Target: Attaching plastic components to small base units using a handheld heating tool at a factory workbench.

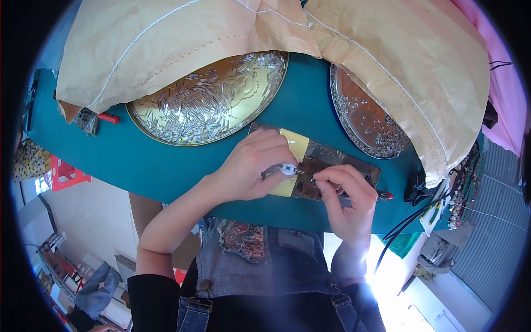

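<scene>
My left hand is closed around a small white tool with a short metal tip pointing right. Just beyond that tip, my right hand pinches a tiny metallic piece, too small to name. Both hands are over a dark flat board with a yellow band across it. Behind my left hand lies a round gold tray strewn with many thin, shiny metal tubes or pins. A second round tray at the right bears small, clear glittering bits.
Brown paper sheets with white stitching partly cover both trays. The table has a green top. Black cables and a red-tipped tool lie to the right. At the left are a red-handled item and a red plastic stool.
</scene>
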### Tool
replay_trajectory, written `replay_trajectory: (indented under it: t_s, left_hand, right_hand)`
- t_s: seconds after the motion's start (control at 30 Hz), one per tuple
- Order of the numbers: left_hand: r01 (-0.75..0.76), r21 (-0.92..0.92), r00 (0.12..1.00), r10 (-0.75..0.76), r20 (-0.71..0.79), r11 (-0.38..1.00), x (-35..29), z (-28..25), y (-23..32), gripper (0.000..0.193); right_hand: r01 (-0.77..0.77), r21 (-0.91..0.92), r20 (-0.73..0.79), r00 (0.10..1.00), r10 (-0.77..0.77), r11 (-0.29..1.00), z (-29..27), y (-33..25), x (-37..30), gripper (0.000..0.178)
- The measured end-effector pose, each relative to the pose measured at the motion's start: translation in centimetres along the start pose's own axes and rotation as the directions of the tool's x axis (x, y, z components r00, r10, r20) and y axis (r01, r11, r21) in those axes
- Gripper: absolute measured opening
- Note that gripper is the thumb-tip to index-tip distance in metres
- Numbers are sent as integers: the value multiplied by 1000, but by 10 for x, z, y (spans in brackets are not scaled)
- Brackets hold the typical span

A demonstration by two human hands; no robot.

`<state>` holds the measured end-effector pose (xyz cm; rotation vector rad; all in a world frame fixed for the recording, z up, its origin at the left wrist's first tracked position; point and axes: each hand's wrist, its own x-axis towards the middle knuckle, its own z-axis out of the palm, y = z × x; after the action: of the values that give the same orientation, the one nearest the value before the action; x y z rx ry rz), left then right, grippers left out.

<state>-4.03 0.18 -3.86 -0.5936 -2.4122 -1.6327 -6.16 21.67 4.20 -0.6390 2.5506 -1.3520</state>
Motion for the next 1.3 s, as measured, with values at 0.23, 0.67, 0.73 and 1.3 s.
replay_trajectory:
  t_s: [0.23,0.67,0.73,1.3]
  left_hand:
    - [7,0,1000,-7,20,1000,0,0,-1,20]
    - [11,-46,1000,-12,-6,999,-2,2,-5,24]
    - [9,-52,1000,-10,-18,999,-2,2,-4,24]
    - [36,-61,999,-36,3,998,-2,0,-3,24]
  right_hand:
    - [113,-24,63,992,-111,993,13,0,23,15]
    - [180,-117,100,981,-169,977,25,-6,26,11]
    - [206,-125,101,976,-194,971,25,-5,28,12]
    - [279,-221,8,959,-285,934,39,10,11,26]
